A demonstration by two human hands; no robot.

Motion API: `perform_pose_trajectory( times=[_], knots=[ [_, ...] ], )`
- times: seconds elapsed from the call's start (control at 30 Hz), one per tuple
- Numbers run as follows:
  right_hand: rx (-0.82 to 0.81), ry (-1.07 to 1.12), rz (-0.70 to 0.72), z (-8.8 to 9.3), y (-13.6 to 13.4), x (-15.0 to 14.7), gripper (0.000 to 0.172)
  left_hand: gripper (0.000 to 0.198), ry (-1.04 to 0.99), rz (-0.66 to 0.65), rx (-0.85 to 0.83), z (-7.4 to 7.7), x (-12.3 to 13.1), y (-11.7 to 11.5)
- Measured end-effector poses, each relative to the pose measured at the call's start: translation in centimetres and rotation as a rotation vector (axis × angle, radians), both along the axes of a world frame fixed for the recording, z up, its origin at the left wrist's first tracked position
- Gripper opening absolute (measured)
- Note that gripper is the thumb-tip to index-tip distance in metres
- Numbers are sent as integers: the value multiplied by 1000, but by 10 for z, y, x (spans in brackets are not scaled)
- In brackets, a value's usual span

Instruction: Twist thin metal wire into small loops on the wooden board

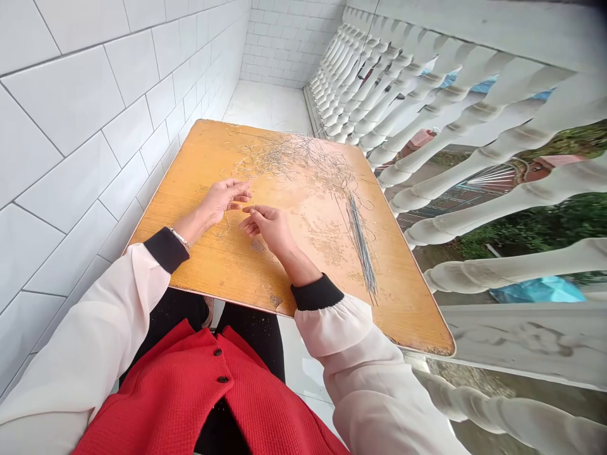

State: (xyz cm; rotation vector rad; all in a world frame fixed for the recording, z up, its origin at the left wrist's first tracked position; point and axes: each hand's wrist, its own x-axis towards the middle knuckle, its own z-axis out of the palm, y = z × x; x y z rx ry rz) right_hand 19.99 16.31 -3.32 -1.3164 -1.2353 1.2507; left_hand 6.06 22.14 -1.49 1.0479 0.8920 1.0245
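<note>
My left hand (226,197) is over the left-middle part of the wooden table, its fingers bent and pinched together on a thin wire. Just right of it, my right hand (271,229) pinches the thin wire between thumb and forefinger, the other fingers curled below. The fingertips of both hands almost meet. Too fine to follow between the fingers, the wire shows as a pale loose strand (227,221) below my left hand. Beyond the hands lies a tangled heap of bent wires (289,157). To the right is a bundle of straight grey wires (361,246).
The worn yellow-brown table (322,284) has chipped patches and rounded corners. A white tiled wall (109,120) runs close along its left side. White balusters (455,183) line the right side, with greenery outside. My knees are under the near edge.
</note>
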Motion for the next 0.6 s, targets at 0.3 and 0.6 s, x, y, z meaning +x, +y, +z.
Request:
perform_pose_trajectory(
  times=[0.3,0.6],
  knots=[
    [207,-544,-182,-1,2,8,25,25,109,-152,109,-3,0,-7],
    [5,-196,-109,-2,5,3,11,8,52,9,67,-1,5,-7]
  ],
)
